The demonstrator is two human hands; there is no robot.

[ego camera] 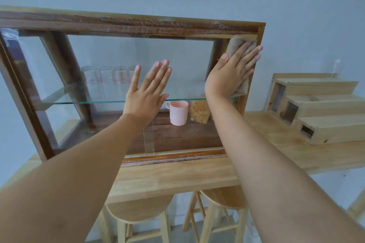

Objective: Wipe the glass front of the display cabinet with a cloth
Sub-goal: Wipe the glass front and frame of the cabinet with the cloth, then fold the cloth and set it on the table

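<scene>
Two bare hands are reaching up to the display cabinet [126,23], w/ its glass front [110,53] facing the person. Going left to right: clear glasses [106,81] are standing upside down on the glass shelf [79,102] inside. The left hand [147,90] is pressing flat on the glass near the middle, fingers spread wide, holding nothing. Right next to it, inside, a pink cup [178,112] is sitting on the bottom, & a bag of snacks [199,111] is touching its right side. The right hand [231,71] is lying flat w/ straight fingers, pushing the tan cloth [240,43] onto the top right corner of the front. Further right, a wood step box [325,108] is resting on the counter [177,177]. Stools [142,211] are tucked under it.
</scene>
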